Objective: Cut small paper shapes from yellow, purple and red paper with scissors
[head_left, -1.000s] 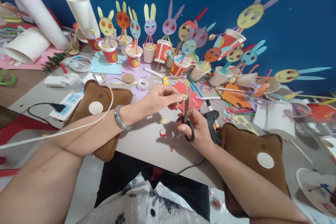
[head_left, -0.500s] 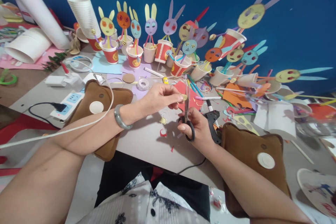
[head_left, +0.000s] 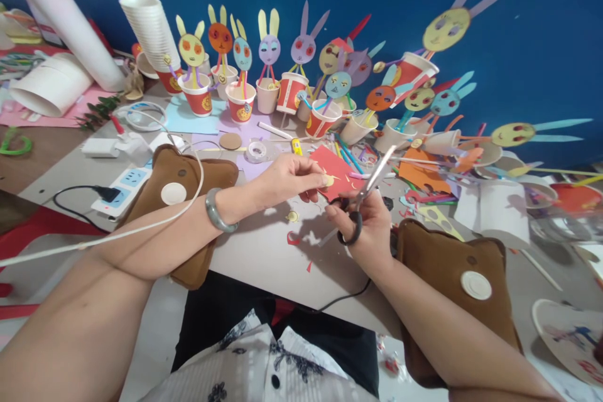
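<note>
Between the thumb and fingers of my left hand [head_left: 301, 178] is a small yellow paper disc [head_left: 329, 181]. My right hand [head_left: 370, 226] has its thumb and fingers in the black handles of a pair of scissors [head_left: 377, 171]; the blades point up and to the right, apart from the disc. Under and beyond my hands lies a sheet of red paper [head_left: 333, 164] with small yellow snippets on it. Another yellow disc [head_left: 293, 217] and a red paper scrap [head_left: 293, 238] are on the table just in front of me.
Paper cups holding rabbit-faced figures, such as a red cup [head_left: 198, 95], line the back by the blue wall. Brown cushions [head_left: 188, 226] lie at both sides. A tape roll [head_left: 256, 151], a power strip [head_left: 123, 191] and a white cable [head_left: 141, 226] sit left.
The scissors have swung away from the yellow disc, to the right, with my right hand. My left hand has stayed nearly in place and still pinches the disc.
</note>
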Demonstrator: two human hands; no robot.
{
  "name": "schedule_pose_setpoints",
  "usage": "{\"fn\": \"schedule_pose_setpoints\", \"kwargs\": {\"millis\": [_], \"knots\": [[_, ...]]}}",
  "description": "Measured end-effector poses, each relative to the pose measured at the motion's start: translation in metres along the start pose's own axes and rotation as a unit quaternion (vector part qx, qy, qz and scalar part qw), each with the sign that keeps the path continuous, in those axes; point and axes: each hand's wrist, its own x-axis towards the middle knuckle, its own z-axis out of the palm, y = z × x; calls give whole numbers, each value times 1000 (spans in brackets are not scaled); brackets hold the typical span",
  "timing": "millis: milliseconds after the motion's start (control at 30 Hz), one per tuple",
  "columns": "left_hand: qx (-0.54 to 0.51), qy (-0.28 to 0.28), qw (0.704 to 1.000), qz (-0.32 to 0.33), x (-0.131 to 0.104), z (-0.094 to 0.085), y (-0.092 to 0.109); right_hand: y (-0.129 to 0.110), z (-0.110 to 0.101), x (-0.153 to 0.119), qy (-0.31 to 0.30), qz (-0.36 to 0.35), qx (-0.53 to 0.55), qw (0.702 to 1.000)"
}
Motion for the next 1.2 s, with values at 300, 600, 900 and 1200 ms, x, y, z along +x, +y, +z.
{"fn": "schedule_pose_setpoints", "kwargs": {"millis": [300,600,900,1200], "knots": [[48,-73,994,-67,1,2,-6,-11,2,4,44,2,45,998],[122,-107,985,-54,-1,4,-5,-7,1,7,30,36,64,997],[81,-97,990,-55,1,0,-8,-10,1,6,22,49,64,997],[-5,-65,991,-115,1,4,-1,-3,0,7,50,37,55,997]]}}
